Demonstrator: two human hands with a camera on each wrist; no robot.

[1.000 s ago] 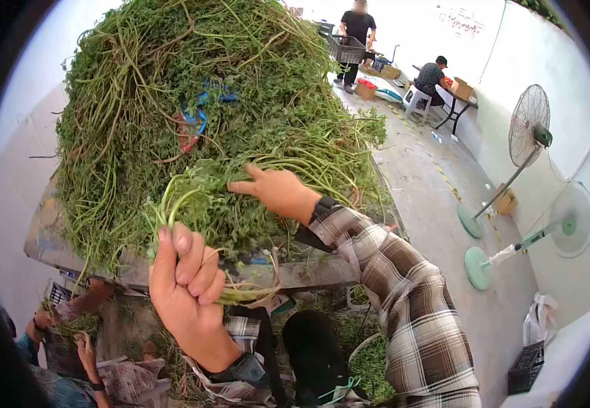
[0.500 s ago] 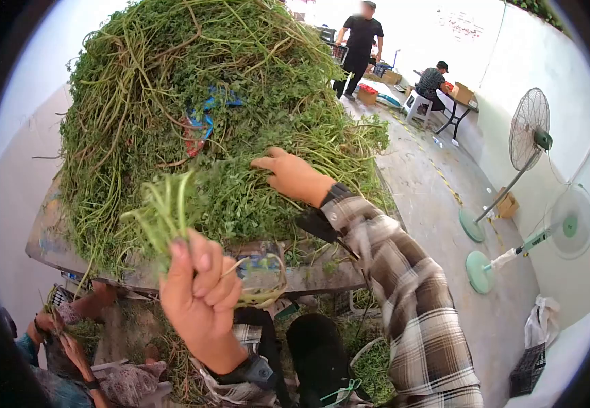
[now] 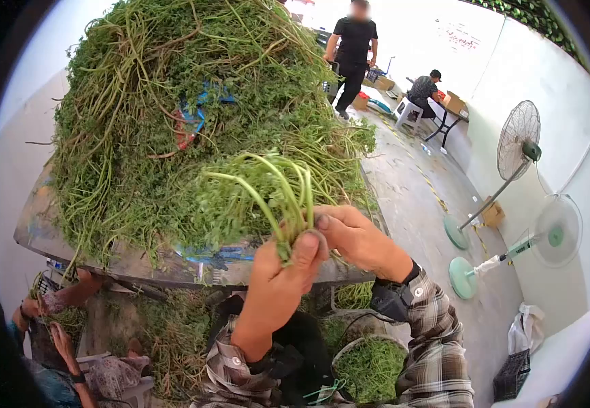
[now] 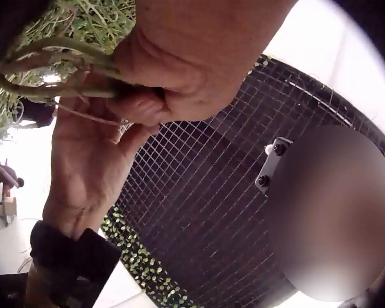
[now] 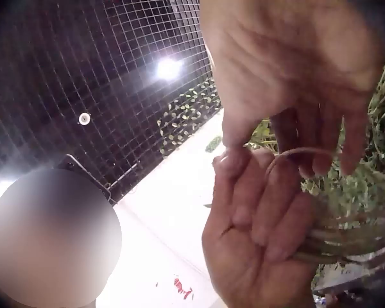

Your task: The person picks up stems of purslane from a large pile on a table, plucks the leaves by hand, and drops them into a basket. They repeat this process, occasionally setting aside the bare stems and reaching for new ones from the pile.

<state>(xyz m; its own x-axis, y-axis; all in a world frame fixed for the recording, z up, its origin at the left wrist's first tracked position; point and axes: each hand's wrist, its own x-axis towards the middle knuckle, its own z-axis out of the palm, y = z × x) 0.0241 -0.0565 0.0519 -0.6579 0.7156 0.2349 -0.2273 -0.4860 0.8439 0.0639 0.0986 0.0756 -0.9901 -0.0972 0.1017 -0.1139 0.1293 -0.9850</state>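
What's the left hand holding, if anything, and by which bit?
The left hand grips a bunch of leafy green plants by their long, pale green stems.

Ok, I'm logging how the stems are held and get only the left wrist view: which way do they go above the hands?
Observer: The head view shows the stems rising from the left hand and arching over toward the picture's left.
Operator: And what carries the heap of greens?
Observer: A table; in the head view, its near edge shows between the heap of greens and the person.
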